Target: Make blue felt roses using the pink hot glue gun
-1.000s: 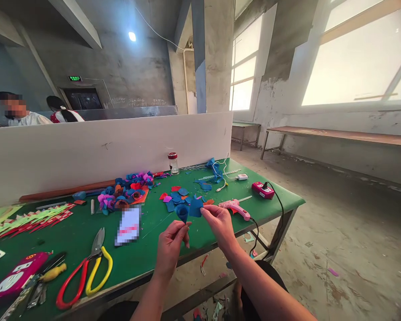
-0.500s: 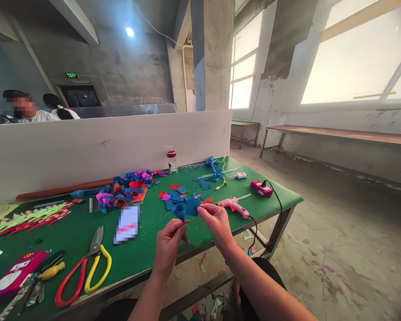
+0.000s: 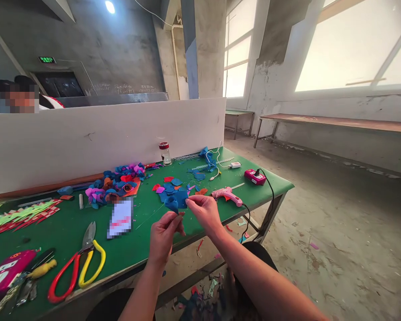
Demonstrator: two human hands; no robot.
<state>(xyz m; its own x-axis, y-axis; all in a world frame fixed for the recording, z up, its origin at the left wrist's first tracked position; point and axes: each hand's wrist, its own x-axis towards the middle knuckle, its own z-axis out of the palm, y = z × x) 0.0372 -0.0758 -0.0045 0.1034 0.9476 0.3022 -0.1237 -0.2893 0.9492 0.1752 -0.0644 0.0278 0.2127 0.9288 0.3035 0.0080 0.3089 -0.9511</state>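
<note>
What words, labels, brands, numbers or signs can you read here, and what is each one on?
"EXIT": lower line of the green sign; the characters above it are too small to read.
Wall writing: too faint to read.
Card: pixelated, unreadable.
Near pink box and far pink box: markings too blurred to read.

Green-topped table (image 3: 63, 232): shears (image 3: 86, 248) lie near front edge, left. Loose cut pieces (image 3: 169, 188), mostly blue, lie scattered mid-table; heaped flower shapes (image 3: 120, 183) to their left. Lidded jar (image 3: 165, 156) stands upright at rear. Right: pink glue gun (image 3: 227, 194) lies near magenta power block (image 3: 255, 177).
</note>
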